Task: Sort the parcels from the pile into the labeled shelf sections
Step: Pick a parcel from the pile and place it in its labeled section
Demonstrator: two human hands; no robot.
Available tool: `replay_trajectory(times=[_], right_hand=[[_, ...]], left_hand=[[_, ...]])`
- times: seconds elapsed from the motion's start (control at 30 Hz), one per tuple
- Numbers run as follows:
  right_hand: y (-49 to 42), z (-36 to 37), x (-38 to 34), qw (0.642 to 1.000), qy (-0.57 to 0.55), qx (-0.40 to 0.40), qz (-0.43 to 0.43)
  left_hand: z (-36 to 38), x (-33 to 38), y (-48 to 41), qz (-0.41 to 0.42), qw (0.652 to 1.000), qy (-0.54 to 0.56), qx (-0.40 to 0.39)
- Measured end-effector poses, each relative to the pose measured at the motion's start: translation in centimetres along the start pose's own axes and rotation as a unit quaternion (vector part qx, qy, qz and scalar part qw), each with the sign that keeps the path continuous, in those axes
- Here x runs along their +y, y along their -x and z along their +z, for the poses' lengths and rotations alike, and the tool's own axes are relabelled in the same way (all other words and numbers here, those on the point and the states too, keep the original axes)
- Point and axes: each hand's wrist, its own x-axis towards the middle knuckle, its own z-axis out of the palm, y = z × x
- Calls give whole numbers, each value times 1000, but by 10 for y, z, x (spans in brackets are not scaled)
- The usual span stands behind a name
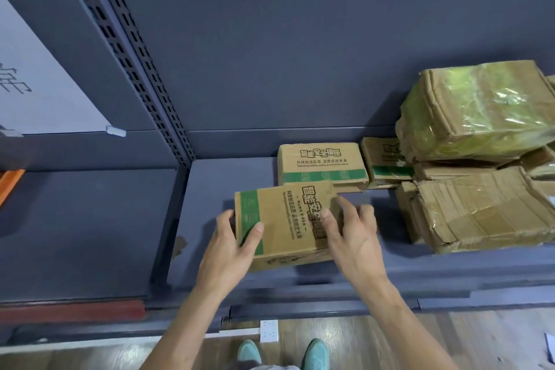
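Gripping a small brown box (285, 219) from both ends, the person's two hands hold it over the front part of a grey shelf (207, 189); whether its underside touches the shelf cannot be told. The left hand (228, 246) clasps the end with the green band, thumb lying on the top face and the fingers (224, 219) curled round the outer edge. The right hand (351, 237) takes the opposite end, thumb pressed on the printed top and the spread fingers (350, 210) bent over the far side. The box sits squarely between the two sets of fingers, turned so that its print runs sideways. Just behind it, against the back panel, stands a matching box (321, 165) with a third box (386, 162) beside that. To the right lies a stack of battered parcels: a large flat one (480, 213) at the bottom and a parcel wrapped in shiny yellowish film (480, 111) on top. A white paper sign (39, 84) hangs in the section to the left, beyond a slotted post (135, 63). Below, two teal shoes (249, 351) stand on the wooden floor (450, 336).
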Motion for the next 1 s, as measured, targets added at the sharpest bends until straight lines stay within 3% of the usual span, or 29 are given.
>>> replay_trajectory(times=[0.3, 0.47, 0.6, 0.77, 0.87, 1.0], right_hand=[[11, 22, 9, 990, 29, -106, 94], [10, 15, 1, 992, -47, -70, 90], [11, 5, -16, 986, -143, -44, 76], [18, 4, -24, 980, -189, -17, 54], [25, 6, -23, 985, -151, -33, 79], [34, 3, -20, 975, -184, -69, 106]], left_hand=[[-10, -11, -11, -13, 996, 2, -90], [-25, -9, -11, 33, 998, 33, -45], [-44, -1, -11, 23, 991, 129, -29], [-58, -4, -8, -11, 988, 141, -63], [-59, -9, 0, -33, 989, 113, -89], [-64, -13, 10, -42, 986, 124, -105]])
